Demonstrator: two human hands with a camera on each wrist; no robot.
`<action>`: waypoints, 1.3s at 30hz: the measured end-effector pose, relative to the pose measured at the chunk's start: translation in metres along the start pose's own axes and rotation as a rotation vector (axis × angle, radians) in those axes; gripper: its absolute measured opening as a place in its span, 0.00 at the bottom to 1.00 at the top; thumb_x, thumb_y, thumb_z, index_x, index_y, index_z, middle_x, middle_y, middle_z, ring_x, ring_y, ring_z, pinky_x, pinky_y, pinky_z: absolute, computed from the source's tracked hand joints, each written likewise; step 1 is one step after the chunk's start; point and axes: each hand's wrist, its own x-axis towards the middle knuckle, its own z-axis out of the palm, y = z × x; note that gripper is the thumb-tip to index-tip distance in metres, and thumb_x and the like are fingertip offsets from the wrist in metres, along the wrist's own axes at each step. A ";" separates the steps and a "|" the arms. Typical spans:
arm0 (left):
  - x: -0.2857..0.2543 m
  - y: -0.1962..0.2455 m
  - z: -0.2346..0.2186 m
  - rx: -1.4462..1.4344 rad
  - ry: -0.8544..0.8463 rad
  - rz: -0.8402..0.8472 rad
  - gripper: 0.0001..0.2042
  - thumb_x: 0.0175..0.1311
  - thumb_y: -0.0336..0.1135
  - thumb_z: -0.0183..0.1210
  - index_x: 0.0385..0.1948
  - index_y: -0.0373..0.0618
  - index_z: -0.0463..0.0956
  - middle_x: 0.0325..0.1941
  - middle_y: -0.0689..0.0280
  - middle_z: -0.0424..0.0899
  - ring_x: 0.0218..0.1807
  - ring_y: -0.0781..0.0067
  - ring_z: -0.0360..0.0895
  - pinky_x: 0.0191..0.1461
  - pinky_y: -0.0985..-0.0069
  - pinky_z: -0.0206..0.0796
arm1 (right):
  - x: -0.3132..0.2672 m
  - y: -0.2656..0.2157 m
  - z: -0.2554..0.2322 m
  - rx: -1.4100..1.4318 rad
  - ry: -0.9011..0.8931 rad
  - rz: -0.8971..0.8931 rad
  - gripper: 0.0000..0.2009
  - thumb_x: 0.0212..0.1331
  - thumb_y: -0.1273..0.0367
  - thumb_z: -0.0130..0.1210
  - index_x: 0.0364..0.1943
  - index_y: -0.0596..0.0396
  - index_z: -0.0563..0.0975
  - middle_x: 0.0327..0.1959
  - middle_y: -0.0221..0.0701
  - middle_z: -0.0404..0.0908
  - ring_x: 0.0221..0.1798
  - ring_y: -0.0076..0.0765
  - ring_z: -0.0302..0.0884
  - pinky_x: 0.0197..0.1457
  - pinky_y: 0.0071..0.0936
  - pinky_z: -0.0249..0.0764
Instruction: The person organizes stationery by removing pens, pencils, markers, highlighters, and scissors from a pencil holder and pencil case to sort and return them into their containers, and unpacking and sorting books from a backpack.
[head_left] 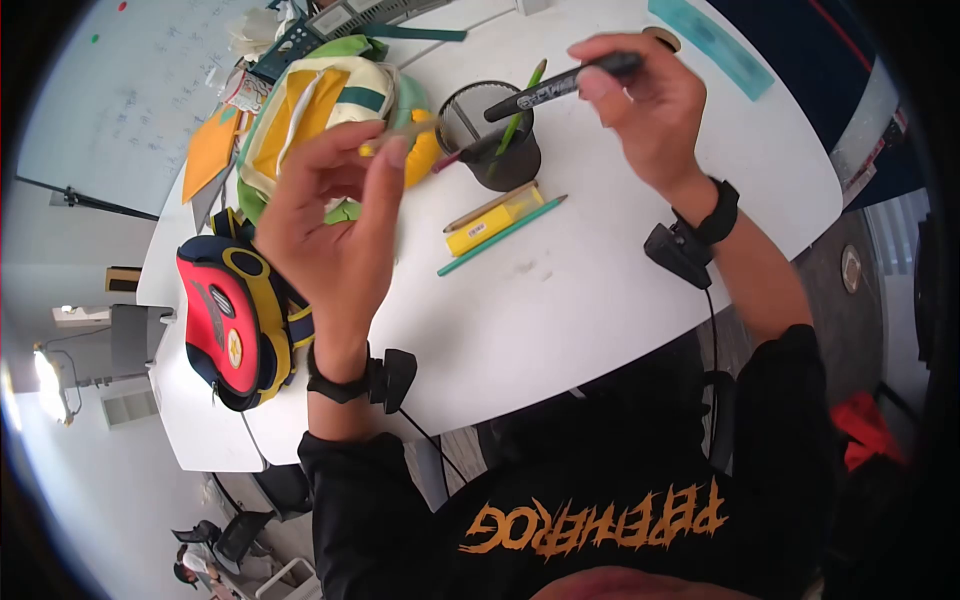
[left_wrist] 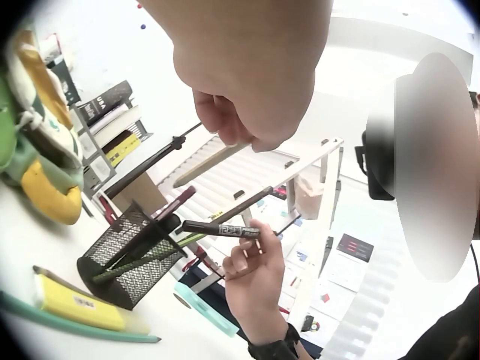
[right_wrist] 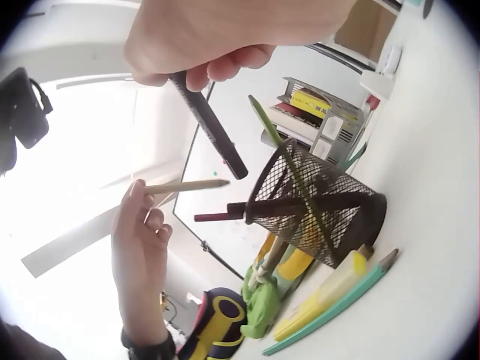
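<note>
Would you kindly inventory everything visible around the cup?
Cup: one, black, centre
Table: one, white, underneath
Pens: two, black, maroon, in cup
Leaning pencil: one, green, in cup
Packet: one, yellow, by cup
Loose pencils: two, brown, teal, flanking packet
Held pencil: one, tan, midair
Marker: one, black, midair
Big bag: one, green, white, yellow, left
Small bag: one, red, navy, yellow, left
Envelope: one, orange, left
Left hand: one, bare, pinching held pencil
Right hand: one, bare, gripping marker

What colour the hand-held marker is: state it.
The marker is black with pale lettering, showing best in the head view.
</note>
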 end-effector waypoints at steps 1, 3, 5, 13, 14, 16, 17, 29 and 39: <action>0.002 -0.005 0.002 0.016 -0.037 -0.009 0.11 0.65 0.27 0.74 0.47 0.38 0.87 0.34 0.69 0.89 0.31 0.88 0.82 0.36 0.88 0.71 | 0.002 0.004 0.004 -0.050 0.001 -0.129 0.11 0.63 0.74 0.71 0.49 0.56 0.87 0.38 0.24 0.88 0.27 0.12 0.74 0.29 0.13 0.68; 0.005 -0.009 0.007 0.032 -0.075 -0.044 0.11 0.66 0.28 0.73 0.47 0.38 0.87 0.34 0.69 0.89 0.31 0.88 0.82 0.36 0.88 0.71 | 0.005 0.005 0.000 -0.142 -0.065 -0.190 0.12 0.62 0.74 0.72 0.49 0.55 0.87 0.38 0.24 0.88 0.26 0.12 0.73 0.29 0.13 0.68; 0.002 -0.008 0.009 0.081 -0.178 -0.145 0.11 0.70 0.32 0.71 0.50 0.39 0.87 0.37 0.70 0.89 0.36 0.85 0.85 0.43 0.85 0.76 | 0.001 0.005 0.004 -0.236 -0.140 -0.239 0.16 0.57 0.73 0.75 0.51 0.50 0.87 0.37 0.24 0.87 0.22 0.13 0.69 0.26 0.15 0.65; 0.004 -0.019 0.011 0.026 -0.268 -0.209 0.15 0.70 0.35 0.71 0.53 0.37 0.85 0.40 0.66 0.92 0.34 0.84 0.83 0.38 0.83 0.73 | -0.005 0.001 0.003 -0.286 -0.205 -0.130 0.18 0.57 0.70 0.76 0.52 0.49 0.87 0.35 0.23 0.86 0.21 0.14 0.68 0.25 0.15 0.63; 0.003 -0.020 0.009 0.031 -0.271 -0.217 0.15 0.70 0.35 0.71 0.53 0.37 0.85 0.40 0.66 0.92 0.34 0.84 0.83 0.38 0.83 0.73 | -0.005 0.001 0.000 -0.287 -0.224 -0.138 0.16 0.57 0.70 0.76 0.49 0.50 0.87 0.34 0.23 0.86 0.21 0.14 0.68 0.24 0.16 0.63; 0.006 -0.022 0.006 0.061 -0.243 -0.213 0.15 0.73 0.37 0.68 0.53 0.37 0.85 0.40 0.65 0.91 0.34 0.83 0.82 0.39 0.83 0.73 | -0.002 -0.001 -0.001 -0.290 -0.236 -0.153 0.13 0.57 0.70 0.75 0.46 0.51 0.87 0.32 0.23 0.85 0.21 0.15 0.69 0.24 0.16 0.63; 0.008 -0.024 0.005 0.060 -0.243 -0.206 0.15 0.73 0.37 0.68 0.53 0.37 0.85 0.40 0.65 0.91 0.34 0.83 0.82 0.39 0.83 0.73 | -0.001 -0.003 0.000 -0.254 -0.256 -0.190 0.10 0.57 0.70 0.74 0.41 0.52 0.87 0.30 0.23 0.85 0.21 0.15 0.69 0.24 0.17 0.63; 0.010 -0.033 -0.002 -0.003 -0.364 -0.382 0.13 0.80 0.34 0.51 0.48 0.37 0.84 0.29 0.67 0.85 0.29 0.82 0.76 0.36 0.78 0.69 | 0.002 0.007 -0.014 -0.349 -0.657 -0.091 0.08 0.53 0.71 0.66 0.21 0.56 0.80 0.15 0.31 0.74 0.15 0.31 0.67 0.23 0.26 0.63; -0.007 -0.040 -0.003 0.682 -0.784 -0.188 0.10 0.72 0.40 0.63 0.43 0.45 0.87 0.32 0.62 0.90 0.33 0.68 0.88 0.39 0.68 0.75 | -0.013 0.021 -0.009 -0.517 -1.002 0.112 0.07 0.46 0.68 0.72 0.29 0.53 0.88 0.23 0.29 0.82 0.28 0.36 0.80 0.36 0.33 0.75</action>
